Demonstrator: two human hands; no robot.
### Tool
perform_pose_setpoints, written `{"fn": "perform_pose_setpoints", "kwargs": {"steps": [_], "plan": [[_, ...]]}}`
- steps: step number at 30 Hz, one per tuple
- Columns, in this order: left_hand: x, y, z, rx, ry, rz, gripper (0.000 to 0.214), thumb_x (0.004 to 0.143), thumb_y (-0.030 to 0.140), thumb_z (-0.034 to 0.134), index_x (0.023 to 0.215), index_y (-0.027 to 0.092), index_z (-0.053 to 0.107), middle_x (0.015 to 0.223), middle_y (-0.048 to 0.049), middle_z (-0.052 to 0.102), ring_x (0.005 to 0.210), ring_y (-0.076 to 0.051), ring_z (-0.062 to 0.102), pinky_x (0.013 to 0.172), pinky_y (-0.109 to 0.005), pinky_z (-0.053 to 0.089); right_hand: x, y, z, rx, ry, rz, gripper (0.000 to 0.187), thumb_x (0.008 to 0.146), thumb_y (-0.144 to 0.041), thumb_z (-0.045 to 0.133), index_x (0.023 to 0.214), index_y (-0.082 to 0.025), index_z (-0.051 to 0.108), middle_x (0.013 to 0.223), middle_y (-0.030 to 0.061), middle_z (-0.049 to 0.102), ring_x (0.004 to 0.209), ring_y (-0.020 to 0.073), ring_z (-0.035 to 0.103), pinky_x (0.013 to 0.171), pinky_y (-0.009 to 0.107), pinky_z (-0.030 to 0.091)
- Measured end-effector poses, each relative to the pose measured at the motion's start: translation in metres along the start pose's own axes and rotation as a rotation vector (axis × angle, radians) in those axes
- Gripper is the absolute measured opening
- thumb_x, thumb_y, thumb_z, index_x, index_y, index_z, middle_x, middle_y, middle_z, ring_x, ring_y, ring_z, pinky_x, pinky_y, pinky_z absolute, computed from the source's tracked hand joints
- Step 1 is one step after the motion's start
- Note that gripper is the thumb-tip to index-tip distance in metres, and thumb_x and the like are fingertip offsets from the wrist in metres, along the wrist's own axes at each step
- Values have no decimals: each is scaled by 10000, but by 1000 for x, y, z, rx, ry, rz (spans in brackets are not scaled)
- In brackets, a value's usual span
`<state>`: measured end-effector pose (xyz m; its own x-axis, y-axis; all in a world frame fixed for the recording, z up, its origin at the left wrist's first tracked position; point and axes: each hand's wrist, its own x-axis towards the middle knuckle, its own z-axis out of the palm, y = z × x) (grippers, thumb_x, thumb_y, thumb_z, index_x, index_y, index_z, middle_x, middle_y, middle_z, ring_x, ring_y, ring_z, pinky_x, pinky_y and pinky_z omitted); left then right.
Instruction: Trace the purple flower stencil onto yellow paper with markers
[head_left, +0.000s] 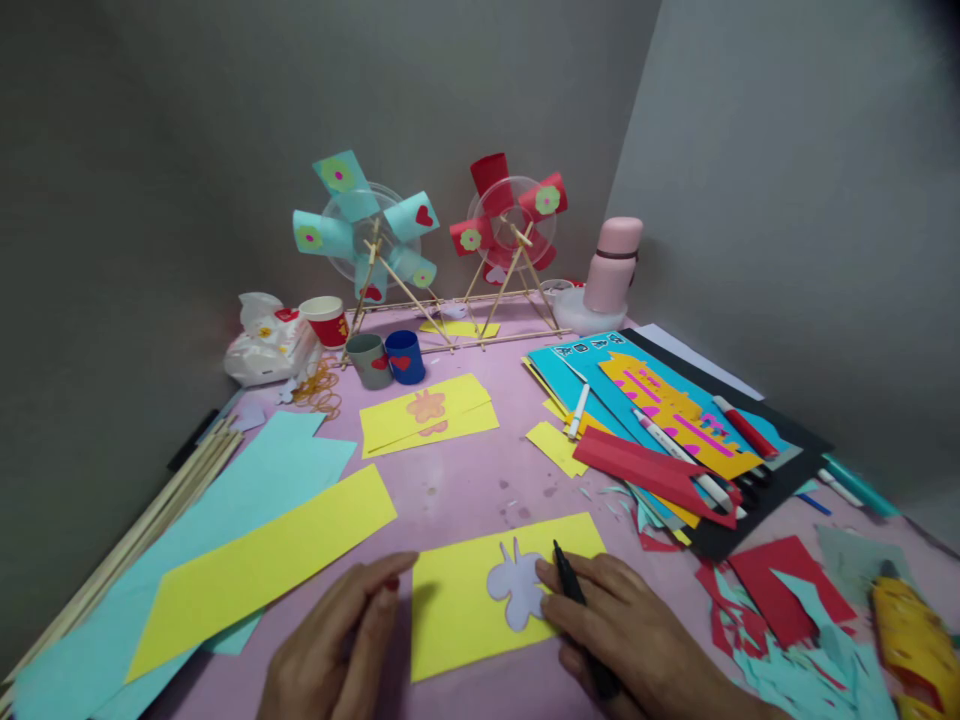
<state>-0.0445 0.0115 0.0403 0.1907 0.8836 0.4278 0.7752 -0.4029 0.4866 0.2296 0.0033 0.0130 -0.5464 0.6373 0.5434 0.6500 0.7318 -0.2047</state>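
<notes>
A yellow paper rectangle lies flat in front of me, and a pale lilac butterfly cutout rests on its right half. My right hand grips a black marker, its tip pointing up and away from the paper. Fingertips of that same hand touch the butterfly's right wing. My left hand holds nothing; its index finger reaches to the paper's left edge, with the thumb apart from it. Farther off lies another yellow piece bearing an orange butterfly shape.
Yellow and light blue sheets and wooden sticks lie left. Two paper Ferris wheels, small cups and a pink bottle stand behind. At right are stacked papers, pens, scraps and a yellow glue gun.
</notes>
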Motion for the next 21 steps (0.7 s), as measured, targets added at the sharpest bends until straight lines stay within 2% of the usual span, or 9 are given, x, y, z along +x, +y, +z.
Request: {"fn": "perform_pose_setpoints", "kwargs": {"steps": [2,5,8,12,15,18,21], "plan": [[3,-5,-6,50,-52,-106,253,950,411,431,1114,261,552,959,5,696,859,-169,688,696,-232,560,0,-1,-3,19,-24,7,326,818,-100,480,1119,-195,561,1112,104,720,1017,244,671,824,333,531],[4,-10,-4,183,-192,-83,257,953,396,390,1068,242,560,923,-20,688,826,-189,685,702,-290,569,1,-2,-4,39,-11,5,357,803,-79,465,1132,-191,547,1110,115,719,1019,243,671,823,332,534],[0,-13,-1,365,-222,16,302,956,351,334,1045,222,592,940,-62,678,841,-229,675,705,-366,572,2,-2,-3,62,17,8,346,809,-88,479,1133,-194,542,1089,116,726,1009,234,676,829,320,535],[-1,-12,-2,507,-115,207,356,951,394,369,1166,193,571,1091,-107,650,987,-285,627,784,-445,541,1,-3,-5,129,106,38,325,861,-139,484,1183,-182,483,1125,135,708,1024,212,670,867,305,530],[2,-5,4,477,-52,392,363,955,416,391,1187,195,561,1183,-107,628,1040,-263,613,817,-403,533,-3,0,-11,136,146,156,319,892,-163,474,1210,-189,469,1139,123,703,1040,202,661,888,300,528],[5,5,18,457,-83,502,432,935,454,446,1273,192,504,1307,-109,569,1133,-237,581,844,-355,538,-7,5,-15,76,105,273,331,895,-202,508,1226,-195,493,1200,116,674,1101,227,630,907,335,530],[4,9,30,496,-143,556,598,874,528,517,1344,166,437,1369,-138,514,1198,-278,540,842,-398,549,-10,11,-17,23,-19,304,428,844,-267,607,1255,-192,515,1302,125,604,1198,287,557,941,417,512]]}}
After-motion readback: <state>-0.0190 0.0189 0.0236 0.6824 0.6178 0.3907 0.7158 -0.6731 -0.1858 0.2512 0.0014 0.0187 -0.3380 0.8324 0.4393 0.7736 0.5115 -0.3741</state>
